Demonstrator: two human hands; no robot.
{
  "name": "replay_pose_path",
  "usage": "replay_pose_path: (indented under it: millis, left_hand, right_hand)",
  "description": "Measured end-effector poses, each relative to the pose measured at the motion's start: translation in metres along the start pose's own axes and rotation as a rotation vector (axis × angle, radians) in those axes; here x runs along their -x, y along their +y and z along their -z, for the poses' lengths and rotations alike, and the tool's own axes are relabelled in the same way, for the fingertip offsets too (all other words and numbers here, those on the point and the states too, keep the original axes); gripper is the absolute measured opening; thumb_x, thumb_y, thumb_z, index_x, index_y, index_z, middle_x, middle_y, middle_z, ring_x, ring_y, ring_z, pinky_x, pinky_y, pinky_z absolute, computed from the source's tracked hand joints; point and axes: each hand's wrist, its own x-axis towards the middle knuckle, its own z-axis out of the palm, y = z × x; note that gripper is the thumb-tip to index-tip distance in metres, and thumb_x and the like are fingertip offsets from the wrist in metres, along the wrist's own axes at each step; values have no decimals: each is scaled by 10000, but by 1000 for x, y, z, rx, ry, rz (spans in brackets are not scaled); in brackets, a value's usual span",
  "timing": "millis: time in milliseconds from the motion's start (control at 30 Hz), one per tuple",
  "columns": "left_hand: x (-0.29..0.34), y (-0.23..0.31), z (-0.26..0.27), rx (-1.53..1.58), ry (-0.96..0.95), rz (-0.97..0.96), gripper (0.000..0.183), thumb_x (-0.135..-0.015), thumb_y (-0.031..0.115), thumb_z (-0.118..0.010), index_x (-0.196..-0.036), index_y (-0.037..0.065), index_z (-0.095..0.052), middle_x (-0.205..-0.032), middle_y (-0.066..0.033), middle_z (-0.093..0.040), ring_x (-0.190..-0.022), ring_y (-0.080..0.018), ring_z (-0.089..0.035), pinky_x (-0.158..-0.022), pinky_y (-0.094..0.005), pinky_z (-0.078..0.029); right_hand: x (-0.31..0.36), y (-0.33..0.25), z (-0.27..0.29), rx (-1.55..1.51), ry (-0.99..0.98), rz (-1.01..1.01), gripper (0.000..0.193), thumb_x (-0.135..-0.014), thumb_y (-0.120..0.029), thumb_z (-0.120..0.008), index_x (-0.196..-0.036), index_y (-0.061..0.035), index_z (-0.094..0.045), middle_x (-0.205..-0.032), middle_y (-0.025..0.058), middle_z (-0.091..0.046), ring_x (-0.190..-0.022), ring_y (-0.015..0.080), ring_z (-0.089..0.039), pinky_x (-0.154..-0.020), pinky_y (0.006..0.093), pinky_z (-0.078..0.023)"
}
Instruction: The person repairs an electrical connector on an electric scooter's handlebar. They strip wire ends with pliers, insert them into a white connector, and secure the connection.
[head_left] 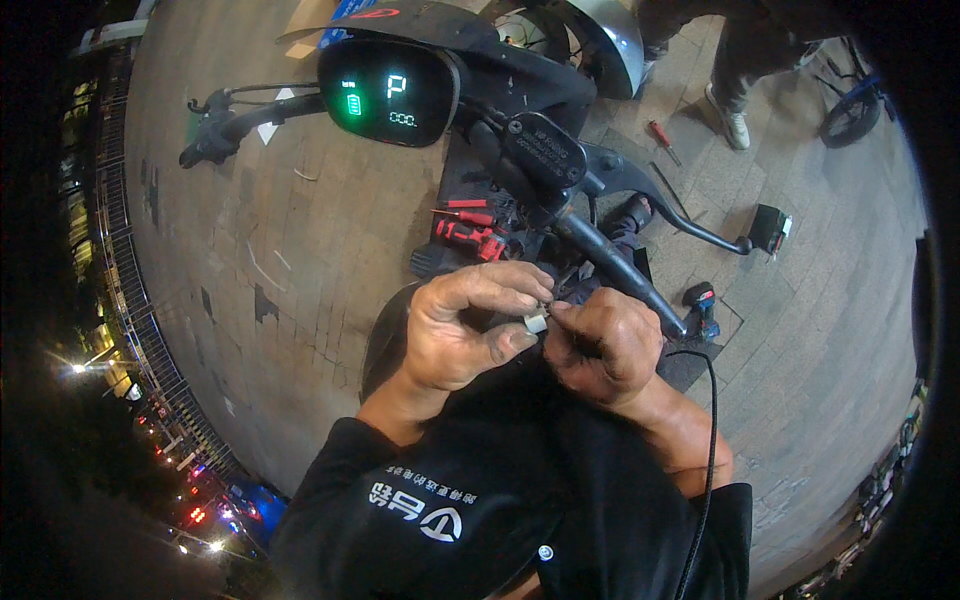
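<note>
A small white block (536, 323), perhaps a plug connector, sits between the thumb and fingers of my left hand (455, 325). Close against it, my right hand (612, 345) is closed in a pinch; its fingertips meet at the block's far side, and what they grip is too small to make out. Both hands are in front of my chest, just nearer than the scooter handlebar (610, 258). The handlebar carries a black brake lever (690, 228) and a lit display (388, 95).
On the dark footboard lie a red and black power tool (470, 236) and red-handled tools (468, 216). A blue and black drill (702, 308), a red screwdriver (664, 140) and a dark box (770, 230) rest on the paving. A black cable (712, 430) hangs beside my right arm. Another person (735, 85) stands ahead.
</note>
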Motion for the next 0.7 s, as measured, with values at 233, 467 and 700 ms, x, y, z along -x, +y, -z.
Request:
replay_pose_path:
  millis: [233,467,700]
  left_hand:
    - [-2,-7,0,-26,45,-21,228,-798,92,-736,-975,-11,-635,-1030,-170,-639,-988,-222,-617,-873,-330,-489]
    - [-11,-12,7,-85,18,-13,250,-832,143,-712,-1007,-20,-640,-983,-116,-653,-922,-171,-613,-852,-289,-477]
    - [-11,-6,0,-79,55,18,200,-872,60,-626,-1048,-33,-642,-968,-52,-655,-895,-111,-594,-837,-246,-466]
  right_hand:
    - [-14,-9,7,-40,-80,-191,215,-665,19,-724,-842,-30,-611,-634,75,-549,-485,219,-542,-443,308,-412]
    - [-21,-22,8,-149,-75,-564,90,-778,-46,-693,-815,-12,-618,-599,60,-542,-462,118,-472,-442,263,-369]
    - [-19,-22,5,-291,-13,-804,119,-826,-118,-647,-808,-5,-615,-540,-17,-510,-495,38,-431,-453,227,-347]
